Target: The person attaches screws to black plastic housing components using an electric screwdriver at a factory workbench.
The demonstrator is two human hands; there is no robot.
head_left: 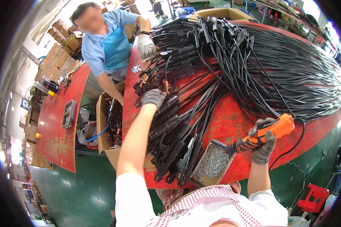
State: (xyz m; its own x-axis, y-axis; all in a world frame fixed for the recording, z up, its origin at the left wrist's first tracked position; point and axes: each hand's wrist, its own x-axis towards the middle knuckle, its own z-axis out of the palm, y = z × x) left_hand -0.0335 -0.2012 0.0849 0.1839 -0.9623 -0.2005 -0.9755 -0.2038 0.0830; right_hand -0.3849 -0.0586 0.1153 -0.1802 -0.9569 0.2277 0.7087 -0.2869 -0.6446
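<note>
My right hand (263, 142), in a grey glove, is wrapped round an orange and black electric screwdriver (275, 128). Its black nose points left, over the end of a tray (231, 158) of small silver screws (211, 162). My left hand (154, 98), also gloved, reaches forward to the black parts on the table's left side, its fingers curled beside a black piece with an orange end (166, 87). What sits under those fingers is hidden. Close to my left forearm lie several long black clamp-like pieces (166, 123) with cables attached.
A big heap of black cables (291, 72) covers much of the red table (231, 113). Opposite on the left, a co-worker in blue rests a white-gloved hand (146, 46) beside the parts. Cardboard boxes (103, 125), a second red table (57, 125) and a red stool (314, 197) stand around.
</note>
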